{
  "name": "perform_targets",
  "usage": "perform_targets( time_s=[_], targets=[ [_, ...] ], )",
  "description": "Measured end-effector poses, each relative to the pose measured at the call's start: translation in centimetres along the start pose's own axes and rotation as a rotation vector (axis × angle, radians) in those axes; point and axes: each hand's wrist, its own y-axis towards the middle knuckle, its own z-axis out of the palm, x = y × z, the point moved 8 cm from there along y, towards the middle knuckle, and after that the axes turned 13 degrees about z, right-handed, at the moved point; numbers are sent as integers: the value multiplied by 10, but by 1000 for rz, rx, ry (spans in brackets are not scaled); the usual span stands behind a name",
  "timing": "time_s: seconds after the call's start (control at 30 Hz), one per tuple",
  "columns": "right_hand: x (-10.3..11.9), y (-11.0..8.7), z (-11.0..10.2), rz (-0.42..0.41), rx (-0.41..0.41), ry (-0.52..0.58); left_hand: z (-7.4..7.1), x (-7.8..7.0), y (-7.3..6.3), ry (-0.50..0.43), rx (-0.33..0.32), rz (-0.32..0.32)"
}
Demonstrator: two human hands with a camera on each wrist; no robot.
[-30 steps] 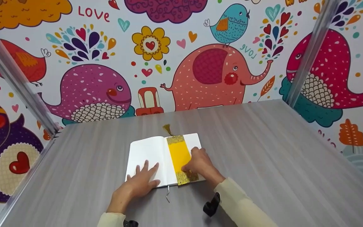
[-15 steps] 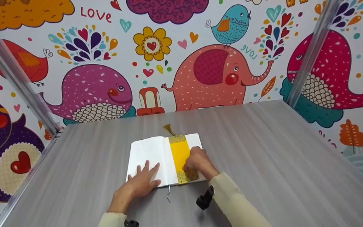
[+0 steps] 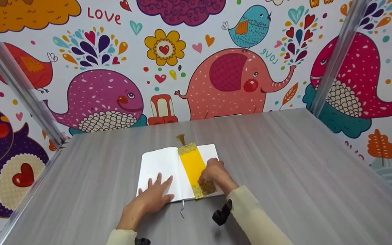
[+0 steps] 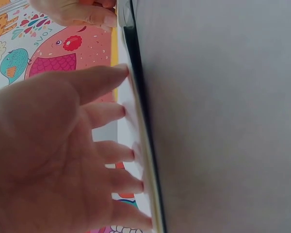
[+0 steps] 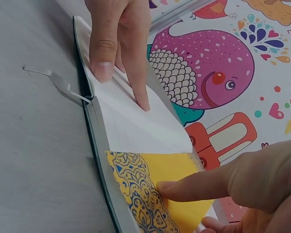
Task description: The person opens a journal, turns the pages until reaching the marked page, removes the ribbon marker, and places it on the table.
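Note:
A notebook (image 3: 157,158) lies spread on the table with white pages and a dark cover edge. On its right-hand page rests a yellow bookmark (image 3: 191,165) with patterned ends, slanting with its top toward the spine. A gold tassel (image 3: 181,139) extends past the top page edge. My left hand (image 3: 151,198) has its fingers spread, fingertips touching the lower left page. My right hand (image 3: 214,173) holds the bookmark near its lower end. In the right wrist view the thumb (image 5: 189,189) is on the bookmark beside the patterned band, the other fingers farther across it.
A thin ribbon marker (image 3: 182,211) trails from the notebook's bottom onto the grey wood-grain table (image 3: 271,160). Cartoon-printed walls (image 3: 168,20) rise behind and on both sides, with metal posts (image 3: 335,64) at the corners. A black wrist device (image 3: 222,213) hangs under the right sleeve.
Over the last half second the bookmark's top end has swung left to the spine, its lower end slightly right. My right hand stays on it; the left hand has barely moved.

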Motion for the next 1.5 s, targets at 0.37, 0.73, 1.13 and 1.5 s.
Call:
perform_targets(
  time_s=[0.37, 0.73, 1.13, 1.5],
  targets=[
    [-11, 4, -5, 4, 13, 113, 0, 1, 0, 2, 14, -2],
    [-17, 10, -9, -62, 147, 285, 0, 0, -2, 2, 12, 4],
    [-24, 11, -17, -49, 334, 470, 0, 0, -2, -9, -16, 19],
    [-41, 16, -37, -41, 410, 657, -1, -1, -2, -12, -19, 56]
  ],
)
